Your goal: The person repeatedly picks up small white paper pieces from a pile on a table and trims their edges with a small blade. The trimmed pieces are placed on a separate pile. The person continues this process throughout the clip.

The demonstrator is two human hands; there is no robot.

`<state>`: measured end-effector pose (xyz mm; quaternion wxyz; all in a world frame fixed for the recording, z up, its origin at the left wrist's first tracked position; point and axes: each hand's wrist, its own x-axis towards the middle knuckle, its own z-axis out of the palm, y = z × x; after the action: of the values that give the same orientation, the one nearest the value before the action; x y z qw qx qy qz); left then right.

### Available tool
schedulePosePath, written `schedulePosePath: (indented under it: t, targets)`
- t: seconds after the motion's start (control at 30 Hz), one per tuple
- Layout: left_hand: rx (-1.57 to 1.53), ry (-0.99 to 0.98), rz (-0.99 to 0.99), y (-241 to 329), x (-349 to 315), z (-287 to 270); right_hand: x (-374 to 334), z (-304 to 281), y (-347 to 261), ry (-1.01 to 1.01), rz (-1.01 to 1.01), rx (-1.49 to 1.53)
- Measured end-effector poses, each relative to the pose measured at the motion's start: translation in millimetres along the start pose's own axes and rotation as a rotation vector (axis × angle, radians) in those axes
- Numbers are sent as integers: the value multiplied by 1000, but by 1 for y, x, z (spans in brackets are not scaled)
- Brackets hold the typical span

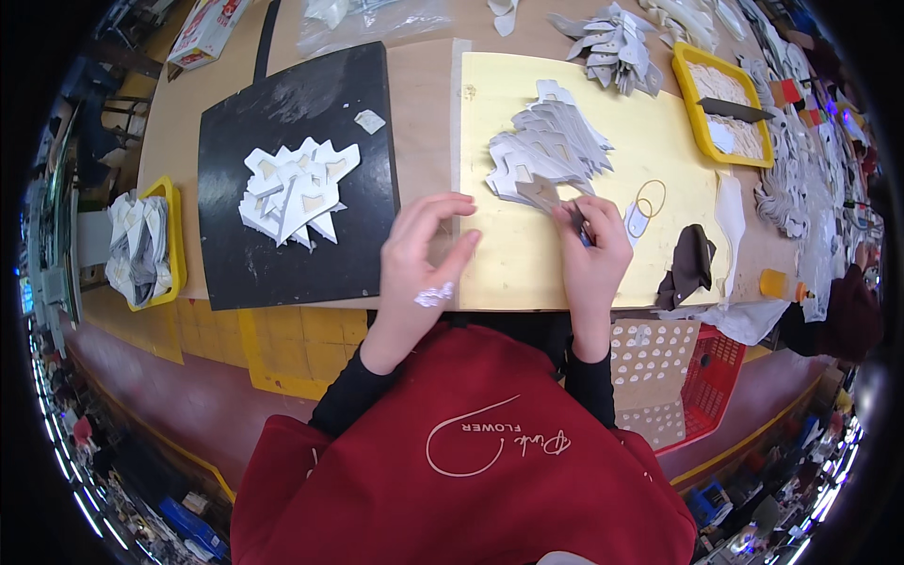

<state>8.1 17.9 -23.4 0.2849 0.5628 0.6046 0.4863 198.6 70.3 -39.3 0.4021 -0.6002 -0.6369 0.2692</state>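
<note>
My left hand hovers with nothing in it above the left edge of the yellow board, fingers and thumb spread apart. A silvery patch shows on the back of it near the wrist. My right hand is closed around a small tool with a dark and blue handle. What its tip looks like is hard to make out. Its front end is beside the near edge of a fanned stack of grey-white cut pieces. To the left, white angular pieces with beige patches lie heaped on a black board.
Yellow trays stand at the far left and back right, the latter with a dark blade across it. Elastic bands, dark cloth and an orange-yellow bottle lie at right. Below the table edge is a red crate.
</note>
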Motion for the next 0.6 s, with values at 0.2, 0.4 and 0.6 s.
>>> schedulePosePath:
  t: [0.2, 0.4, 0.6]
  targets:
    - [-478, -315, -309, 11, -1, 24, -17, -22, -38, -137, 395, 641]
    - [-629, -269, -369, 19, 0, 17, -27, -18, -41, -216, 247, 664]
    - [-594, -191, -357, 17, -2, 9, -24, -12, -50, -233, 163, 524]
